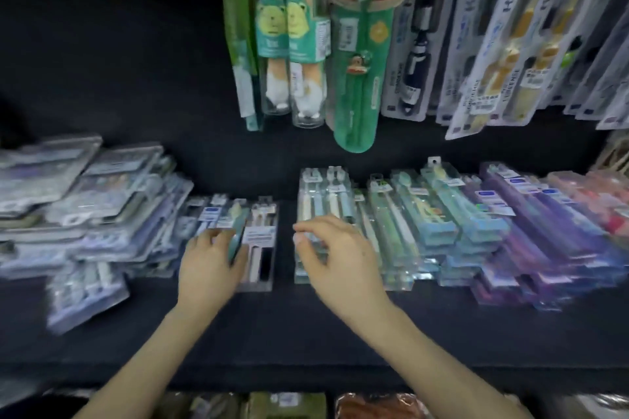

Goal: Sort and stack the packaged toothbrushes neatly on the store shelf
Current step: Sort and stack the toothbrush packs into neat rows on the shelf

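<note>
Packaged toothbrushes lie in rows on a dark shelf [306,326]. My left hand [211,265] grips a teal toothbrush pack [238,235] held on edge, above a flat stack of clear packs [260,248]. My right hand [326,255] hovers with loosely curled fingers over the near end of a pale blue-and-white pack stack [323,201], and whether its fingertips touch the pack is unclear. To the right run green and teal packs [422,224], then purple packs [531,231] and pink packs [599,197].
A loose heap of grey-blue blister packs [78,204] fills the left of the shelf. Hanging toothbrush packs [357,54] drop from hooks above the back of the shelf. More goods [289,405] show on a lower shelf at the bottom edge.
</note>
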A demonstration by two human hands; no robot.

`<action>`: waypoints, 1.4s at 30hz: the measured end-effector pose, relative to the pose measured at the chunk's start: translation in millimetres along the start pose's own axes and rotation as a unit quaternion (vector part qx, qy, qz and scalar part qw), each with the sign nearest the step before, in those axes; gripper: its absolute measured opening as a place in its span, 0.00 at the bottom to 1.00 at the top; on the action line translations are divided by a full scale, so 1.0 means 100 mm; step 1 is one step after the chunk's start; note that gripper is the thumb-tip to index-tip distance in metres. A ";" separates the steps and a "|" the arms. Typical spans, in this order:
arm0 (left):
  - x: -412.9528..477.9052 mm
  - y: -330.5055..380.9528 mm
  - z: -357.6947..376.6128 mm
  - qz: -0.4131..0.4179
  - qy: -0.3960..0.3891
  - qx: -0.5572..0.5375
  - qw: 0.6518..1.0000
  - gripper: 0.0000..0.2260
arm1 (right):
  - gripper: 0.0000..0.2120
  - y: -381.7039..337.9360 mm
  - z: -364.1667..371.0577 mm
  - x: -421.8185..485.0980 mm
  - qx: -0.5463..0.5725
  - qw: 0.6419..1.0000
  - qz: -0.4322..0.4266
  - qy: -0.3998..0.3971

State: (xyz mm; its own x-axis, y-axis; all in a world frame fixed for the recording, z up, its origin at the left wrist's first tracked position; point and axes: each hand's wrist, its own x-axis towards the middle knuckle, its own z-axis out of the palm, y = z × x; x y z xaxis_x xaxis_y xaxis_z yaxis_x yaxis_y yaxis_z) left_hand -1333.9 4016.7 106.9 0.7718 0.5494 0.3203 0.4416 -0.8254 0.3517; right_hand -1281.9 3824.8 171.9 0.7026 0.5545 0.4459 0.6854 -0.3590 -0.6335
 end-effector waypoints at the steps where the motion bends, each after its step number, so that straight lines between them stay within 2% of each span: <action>1: 0.02 -0.14 0.03 -0.022 -0.026 0.021 0.999 0.19 | 0.12 -0.04 0.17 0.03 -0.005 1.000 -0.003 -0.024; 4: 0.06 -0.38 0.08 -0.024 -0.059 0.048 0.997 0.25 | 0.14 -0.06 0.67 0.11 -0.024 0.996 -0.007 -0.088; 10: -0.07 -0.53 0.06 0.046 -0.047 0.020 0.998 0.22 | 0.20 0.16 1.29 0.24 -0.171 0.962 0.027 -0.210; 12: -0.17 -0.54 0.01 0.065 -0.038 0.020 0.997 0.21 | 0.20 0.24 1.35 0.27 -0.201 0.955 0.035 -0.216; 15: -0.33 -0.56 -0.09 0.083 -0.021 -0.023 0.996 0.21 | 0.17 0.22 1.38 0.30 -0.210 0.963 0.048 -0.165; 18: -0.37 -0.64 -0.18 0.020 -0.009 -0.133 0.991 0.17 | 0.16 0.11 1.38 0.28 -0.168 0.979 0.022 -0.113; 20: -0.34 -0.69 -0.19 -0.024 0.011 -0.161 0.987 0.13 | 0.15 0.03 1.40 0.19 -0.156 0.982 0.009 -0.102; 22: -0.31 -0.73 -0.15 -0.067 -0.031 -0.170 0.983 0.17 | 0.18 -0.03 1.43 0.07 -0.171 0.977 0.009 -0.126; 24: -0.29 -0.73 -0.12 -0.102 -0.113 -0.191 0.970 0.22 | 0.22 -0.07 1.46 -0.05 -0.206 0.967 0.005 -0.148; 27: -0.25 -0.73 -0.10 -0.133 -0.144 -0.254 0.947 0.20 | 0.26 -0.11 1.41 -0.16 -0.233 0.961 0.014 -0.150; 29: -0.28 -0.73 -0.10 -0.151 -0.160 -0.280 0.934 0.14 | 0.25 -0.12 1.35 -0.25 -0.237 0.959 0.022 -0.152; 32: -0.37 -0.80 -0.10 -0.165 -0.199 -0.293 0.921 0.15 | 0.19 -0.14 1.19 -0.38 -0.197 0.965 0.046 -0.166; 35: -0.47 -0.89 -0.15 -0.188 -0.210 -0.273 0.919 0.24 | 0.20 -0.12 0.98 -0.50 -0.156 0.967 0.071 -0.188; 38: -0.53 -0.81 -0.21 -0.178 -0.208 -0.103 0.956 0.39 | 0.22 -0.13 0.78 -0.59 -0.100 0.976 0.097 -0.166; 40: -0.54 -0.68 -0.22 -0.145 -0.198 0.008 0.969 0.35 | 0.22 -0.17 0.67 -0.63 -0.072 0.982 0.099 -0.141; 42: -0.52 -0.55 -0.25 -0.133 -0.172 0.046 0.975 0.24 | 0.22 -0.21 0.56 -0.66 -0.048 0.987 0.094 -0.118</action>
State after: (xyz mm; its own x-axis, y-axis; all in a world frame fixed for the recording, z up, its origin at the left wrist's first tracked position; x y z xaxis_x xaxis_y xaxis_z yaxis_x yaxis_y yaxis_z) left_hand -1409.7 4036.8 92.9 0.7250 0.6827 -0.0916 0.6743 -0.6762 0.2968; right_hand -1353.1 3837.4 120.3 0.7634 0.6260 0.1589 0.5692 -0.5358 -0.6237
